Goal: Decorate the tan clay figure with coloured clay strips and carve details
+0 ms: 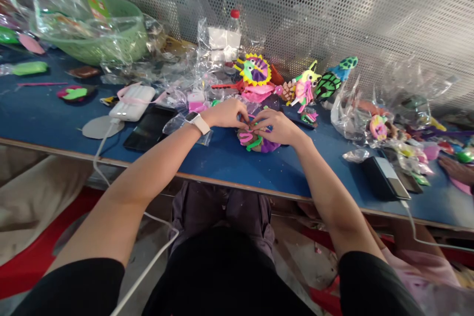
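On the blue table in front of me lies a colourful modelling-clay figure, with pink, green and purple parts on a brownish base. My left hand, a white-banded watch on its wrist, pinches at the figure's upper left edge. From the right, my right hand bends its fingers over the top of the same figure, the fingertips close to those of the left. What lies right between the fingertips is too small to make out. Just behind the hands are a pink clay piece and a sun-like yellow-rimmed clay figure.
A white power bank and a dark phone lie left. A green basket with plastic wrapping stands behind. More clay figures line the perforated metal wall. At right are a black device and another person's hand.
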Available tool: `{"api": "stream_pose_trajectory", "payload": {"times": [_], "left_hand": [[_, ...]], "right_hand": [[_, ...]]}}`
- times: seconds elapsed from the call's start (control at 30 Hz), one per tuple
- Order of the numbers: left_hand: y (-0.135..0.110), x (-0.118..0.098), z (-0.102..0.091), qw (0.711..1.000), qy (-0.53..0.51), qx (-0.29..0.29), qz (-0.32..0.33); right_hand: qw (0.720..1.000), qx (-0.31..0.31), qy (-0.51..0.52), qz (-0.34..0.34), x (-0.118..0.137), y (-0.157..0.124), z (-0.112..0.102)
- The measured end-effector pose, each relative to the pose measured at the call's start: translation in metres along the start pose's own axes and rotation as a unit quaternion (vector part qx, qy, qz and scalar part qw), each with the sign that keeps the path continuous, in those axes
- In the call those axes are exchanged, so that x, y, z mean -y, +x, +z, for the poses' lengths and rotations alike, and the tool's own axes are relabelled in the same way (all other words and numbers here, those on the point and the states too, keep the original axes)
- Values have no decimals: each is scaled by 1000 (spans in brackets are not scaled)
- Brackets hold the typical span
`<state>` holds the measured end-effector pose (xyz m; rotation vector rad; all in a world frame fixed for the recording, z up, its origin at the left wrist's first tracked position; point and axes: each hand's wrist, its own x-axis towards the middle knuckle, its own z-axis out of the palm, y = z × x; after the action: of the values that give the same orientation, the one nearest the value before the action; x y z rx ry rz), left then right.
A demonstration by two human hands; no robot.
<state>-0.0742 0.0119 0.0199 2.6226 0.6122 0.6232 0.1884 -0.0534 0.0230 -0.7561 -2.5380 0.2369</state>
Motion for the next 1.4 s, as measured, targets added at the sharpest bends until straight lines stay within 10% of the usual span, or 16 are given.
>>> {"api": "stream_pose_trajectory", "payload": {"times": [1.4], "left_hand": [[1, 2, 5, 1000, -10, -1, 16]], "right_hand": [[998, -2, -25, 57, 2, 0, 3]]}}
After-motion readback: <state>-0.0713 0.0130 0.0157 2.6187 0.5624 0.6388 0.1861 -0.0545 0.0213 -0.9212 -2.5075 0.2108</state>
